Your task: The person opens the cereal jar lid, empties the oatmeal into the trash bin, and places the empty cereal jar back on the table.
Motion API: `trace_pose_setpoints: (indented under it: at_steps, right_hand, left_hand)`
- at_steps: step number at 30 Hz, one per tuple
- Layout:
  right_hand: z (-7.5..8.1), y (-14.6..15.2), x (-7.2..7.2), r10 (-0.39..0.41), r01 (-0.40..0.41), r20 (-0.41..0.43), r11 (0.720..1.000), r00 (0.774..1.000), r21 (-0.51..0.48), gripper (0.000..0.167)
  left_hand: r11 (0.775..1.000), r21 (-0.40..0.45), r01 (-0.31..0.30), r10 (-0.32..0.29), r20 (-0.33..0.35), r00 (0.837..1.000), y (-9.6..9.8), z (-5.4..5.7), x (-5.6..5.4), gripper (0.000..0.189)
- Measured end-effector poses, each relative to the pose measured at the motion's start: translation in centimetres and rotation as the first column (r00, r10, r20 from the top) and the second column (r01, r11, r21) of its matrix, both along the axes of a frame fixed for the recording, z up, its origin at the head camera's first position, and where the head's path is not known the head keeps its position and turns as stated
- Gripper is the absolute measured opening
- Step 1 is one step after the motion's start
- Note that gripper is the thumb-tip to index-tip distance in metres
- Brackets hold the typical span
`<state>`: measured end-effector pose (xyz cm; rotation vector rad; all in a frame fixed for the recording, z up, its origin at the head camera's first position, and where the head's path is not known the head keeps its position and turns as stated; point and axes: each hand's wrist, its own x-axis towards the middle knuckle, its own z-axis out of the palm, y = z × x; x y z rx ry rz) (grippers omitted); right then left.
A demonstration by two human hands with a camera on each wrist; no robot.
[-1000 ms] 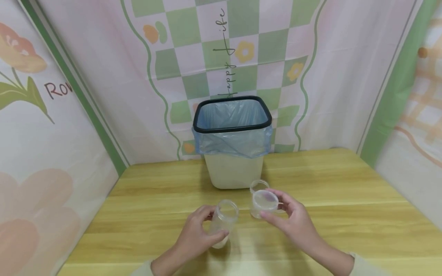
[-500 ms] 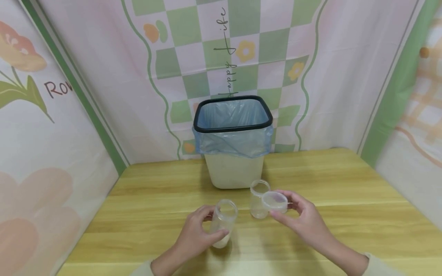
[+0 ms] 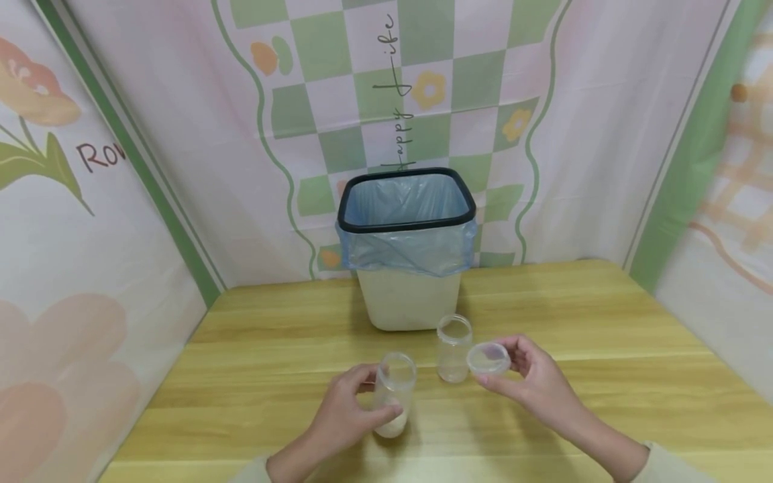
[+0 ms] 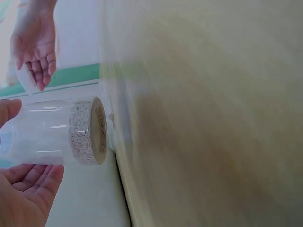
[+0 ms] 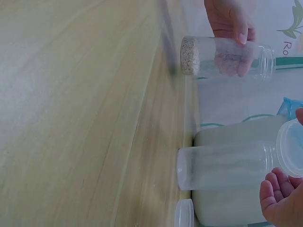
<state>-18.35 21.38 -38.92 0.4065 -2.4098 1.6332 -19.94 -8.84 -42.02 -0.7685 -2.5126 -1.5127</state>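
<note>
My left hand [image 3: 347, 412] grips a clear plastic jar [image 3: 395, 389] between thumb and fingers. The jar has no lid on and leans a little; pale flaky bits [image 4: 80, 131] fill its bottom. Whether its base touches the table, I cannot tell. Between thumb and fingers, my right hand [image 3: 540, 382] pinches a round translucent lid [image 3: 488, 359], held above the table. Just left of that lid, a second clear jar [image 3: 453, 355] stands upright, uncapped and seemingly without contents. Another lid-like piece [image 5: 184, 213] lies on the table beside it in the right wrist view.
Behind the jars stands a pale waste bin [image 3: 410, 298] with a black rim and a blue liner bag [image 3: 410, 251]. The wood-grain table [image 3: 272, 382] runs back to a patterned cloth backdrop [image 3: 374, 100]. Similar cloth hangs on both sides.
My right hand has moved rightward with the lid, away from the front of the standing jar, which now shows fully. The jar in my left hand has shifted slightly right.
</note>
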Motion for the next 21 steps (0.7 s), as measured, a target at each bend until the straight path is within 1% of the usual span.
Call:
trace_pose_setpoints:
  at_steps: [2,5,9,13,16,21]
  right_hand:
    - [-0.1,0.1,-0.1,-0.017,0.016,0.020,1.000,1.000,0.015,0.048]
    - [-0.2,0.3,-0.4,-0.051,0.049,0.043,0.997,0.998,0.065,0.053]
    - [-0.4,0.6,-0.8,-0.086,0.076,0.063,0.986,0.994,0.150,0.057]
    - [-0.8,1.0,-1.2,-0.072,0.054,0.092,0.981,0.993,0.186,0.055]
    - [-1.1,1.4,-1.5,-0.056,0.035,0.099,0.978,0.993,0.208,0.053]
    - [-1.5,1.7,-2.0,-0.054,0.027,0.097,0.965,0.994,0.260,0.055]
  left_hand:
    - [1.000,0.002,0.005,-0.005,-0.001,1.000,0.0,-0.1,0.0,0.049]
    - [1.000,0.003,0.011,-0.011,0.001,1.000,0.0,-0.2,0.0,0.049]
    - [1.000,0.005,0.008,-0.008,0.039,0.999,0.1,-0.3,-0.1,0.051]
    - [1.000,0.015,0.007,-0.008,0.072,0.997,0.2,-0.5,-0.1,0.053]
    - [0.999,0.026,0.020,-0.022,0.077,0.997,0.2,-0.6,-0.1,0.054]
    - [0.999,0.043,0.028,-0.032,0.099,0.995,0.3,-0.8,-0.2,0.056]
